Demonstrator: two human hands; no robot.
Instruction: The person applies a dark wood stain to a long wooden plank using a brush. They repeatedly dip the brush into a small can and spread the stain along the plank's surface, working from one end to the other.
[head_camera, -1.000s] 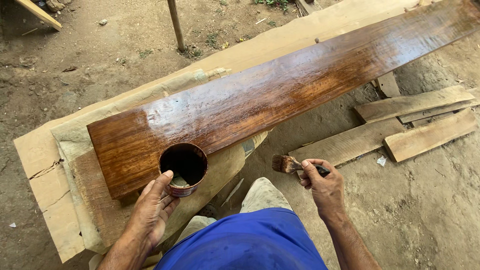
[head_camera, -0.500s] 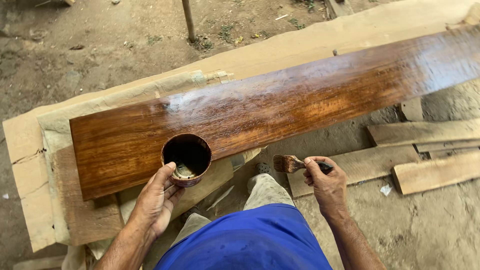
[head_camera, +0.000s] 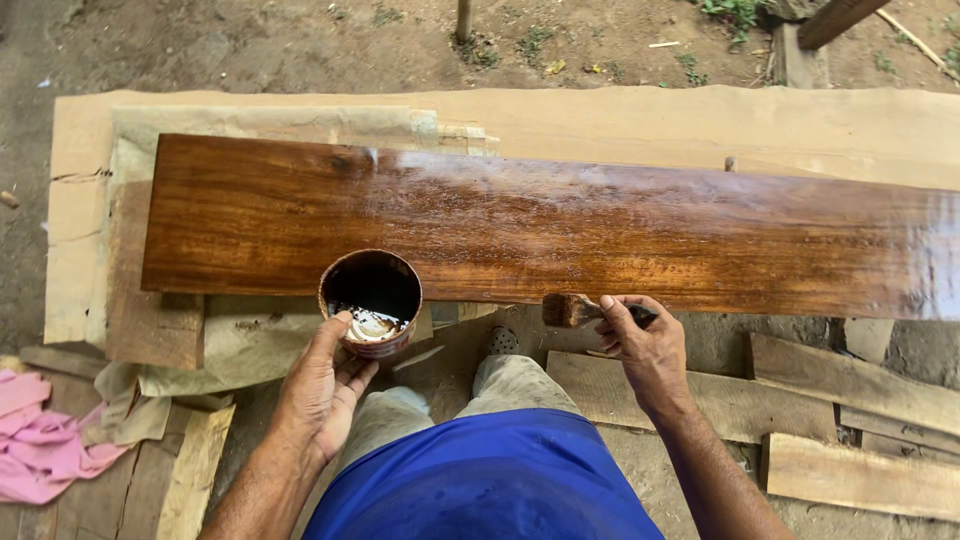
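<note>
A long, glossy, dark brown varnished plank (head_camera: 560, 235) lies across pale boards in front of me. My left hand (head_camera: 325, 385) grips a round tin (head_camera: 371, 300) stained dark inside, with a little pale liquid at the bottom, held at the plank's near edge. My right hand (head_camera: 645, 350) holds a small paintbrush (head_camera: 572, 310), bristles pointing left, just below the plank's near edge. My knees in grey trousers and a blue shirt fill the lower middle.
Pale boards and paper sheeting (head_camera: 600, 125) lie under the plank. Loose wooden offcuts (head_camera: 860, 395) lie on the ground at the right. A pink cloth (head_camera: 40, 440) lies at the lower left. Bare earth with a thin post (head_camera: 463, 20) lies beyond.
The view has swung so the plank now lies level across the frame. Both hands keep their hold; the tin and brush stay near the plank's near edge.
</note>
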